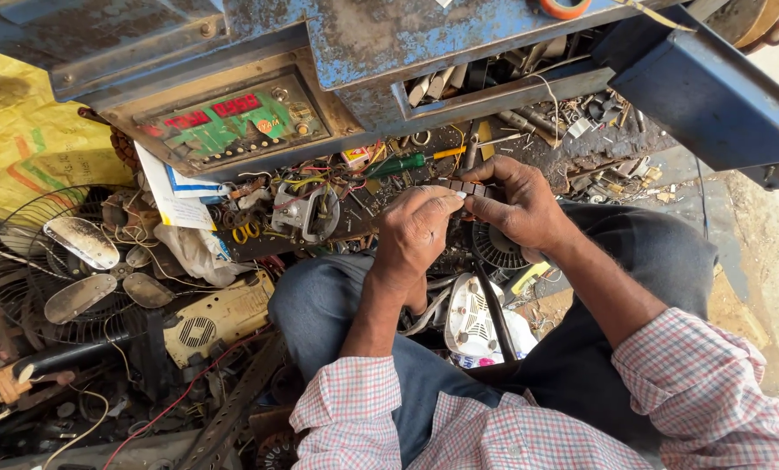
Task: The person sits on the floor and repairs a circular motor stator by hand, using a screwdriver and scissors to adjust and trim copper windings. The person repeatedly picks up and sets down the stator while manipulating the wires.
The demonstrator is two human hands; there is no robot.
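Note:
My left hand and my right hand meet over the cluttered bench, fingertips pinched together on a small dark brown part with a pale tip. Both hands hold it just above a black round fan-like piece. My knees in blue jeans sit below the hands. What the part connects to is hidden by my fingers.
A worn blue metal bench with a green and red panel spans the top. A green-handled screwdriver, tangled wires, a grey motor housing, fan blades and a wire guard lie left. A white appliance casing sits between my legs.

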